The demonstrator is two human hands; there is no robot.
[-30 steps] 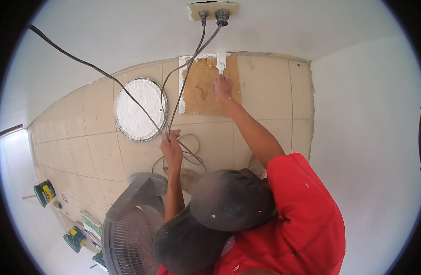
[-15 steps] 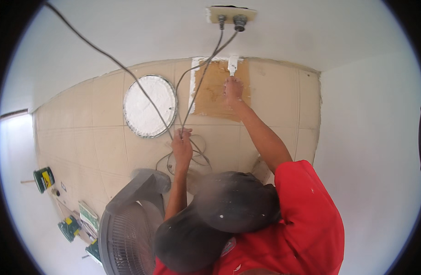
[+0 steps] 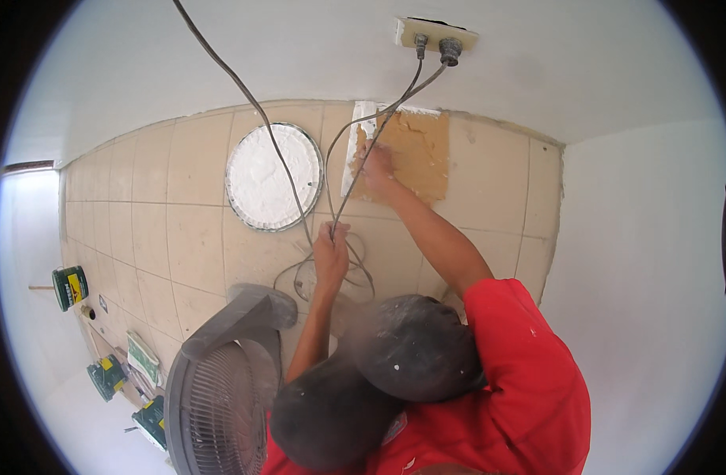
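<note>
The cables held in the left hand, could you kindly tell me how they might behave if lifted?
The cables are likely floppy, as they bend in loose curves. They may tangle, since loops overlap near the left hand. Lifting far could tug the plugs in the wall socket.

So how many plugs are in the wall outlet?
2. A smaller plug sits on the left side of the wall outlet, and a bigger plug sits to its right. Neither one is hidden.
</note>
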